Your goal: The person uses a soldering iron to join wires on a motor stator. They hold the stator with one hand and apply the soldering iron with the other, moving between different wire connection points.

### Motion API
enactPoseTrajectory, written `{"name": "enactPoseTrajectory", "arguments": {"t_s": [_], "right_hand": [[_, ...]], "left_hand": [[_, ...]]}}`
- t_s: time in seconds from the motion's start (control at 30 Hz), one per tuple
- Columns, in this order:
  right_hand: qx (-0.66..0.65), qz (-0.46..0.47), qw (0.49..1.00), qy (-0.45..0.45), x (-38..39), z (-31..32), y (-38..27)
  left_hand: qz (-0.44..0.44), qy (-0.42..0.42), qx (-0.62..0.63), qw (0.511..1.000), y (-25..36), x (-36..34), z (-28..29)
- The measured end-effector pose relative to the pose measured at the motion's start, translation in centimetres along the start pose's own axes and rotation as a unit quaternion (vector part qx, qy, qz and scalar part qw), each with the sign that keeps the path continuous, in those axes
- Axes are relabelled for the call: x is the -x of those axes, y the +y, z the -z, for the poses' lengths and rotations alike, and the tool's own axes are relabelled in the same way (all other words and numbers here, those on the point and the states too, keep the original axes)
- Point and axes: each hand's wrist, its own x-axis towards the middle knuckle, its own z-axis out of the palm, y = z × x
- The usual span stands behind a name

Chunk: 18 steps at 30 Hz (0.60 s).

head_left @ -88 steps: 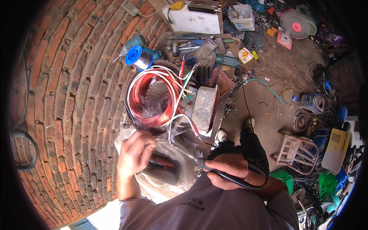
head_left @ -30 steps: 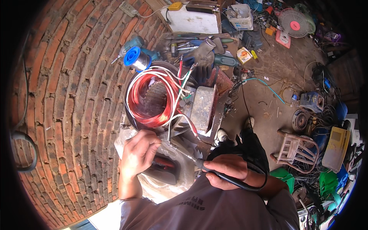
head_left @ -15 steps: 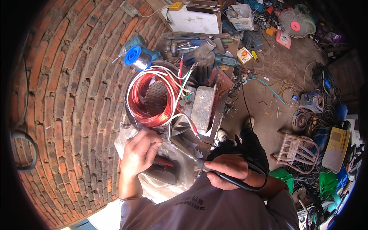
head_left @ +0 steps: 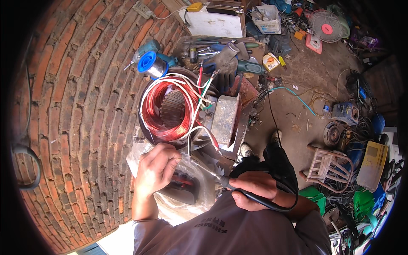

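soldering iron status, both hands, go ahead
Right hand gripping soldering iron, tip toward white leads. Left hand pinching leads beside red copper winding. Nothing blocking.

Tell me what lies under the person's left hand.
Under the left hand lies a crumpled clear plastic bag with a dark, red-marked object inside. The part beneath the palm is covered.

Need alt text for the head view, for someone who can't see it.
The right hand holds a soldering iron, tip toward white wires pinched by the left hand. Beyond them a red copper winding lies beside a brick wall.
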Motion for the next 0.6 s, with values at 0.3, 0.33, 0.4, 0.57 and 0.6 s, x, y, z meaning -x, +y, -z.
{"name": "enactPoseTrajectory", "arguments": {"t_s": [0.3, 0.33, 0.4, 0.57, 0.6], "right_hand": [[0.000, -0.004, 1.000, -0.004, -0.19, 0.20, -0.14], [-0.001, -0.004, 1.000, -0.002, -0.18, 0.17, -0.12], [-0.001, -0.005, 1.000, 0.002, -0.19, 0.09, -0.13], [-0.004, -0.031, 0.998, -0.046, 0.35, 0.72, -0.18], [-0.008, -0.034, 0.998, -0.045, 0.43, 0.73, -0.13]], "left_hand": [[-0.010, -0.003, -0.003, 1.000, -0.08, 0.00, -0.09], [-0.009, -0.002, -0.004, 1.000, -0.07, 0.01, -0.12], [-0.008, -0.001, -0.005, 1.000, -0.06, 0.02, -0.15], [-0.019, -0.003, -0.004, 1.000, -0.24, -0.01, -0.12], [-0.014, -0.006, 0.000, 1.000, -0.21, 0.00, -0.11]]}}
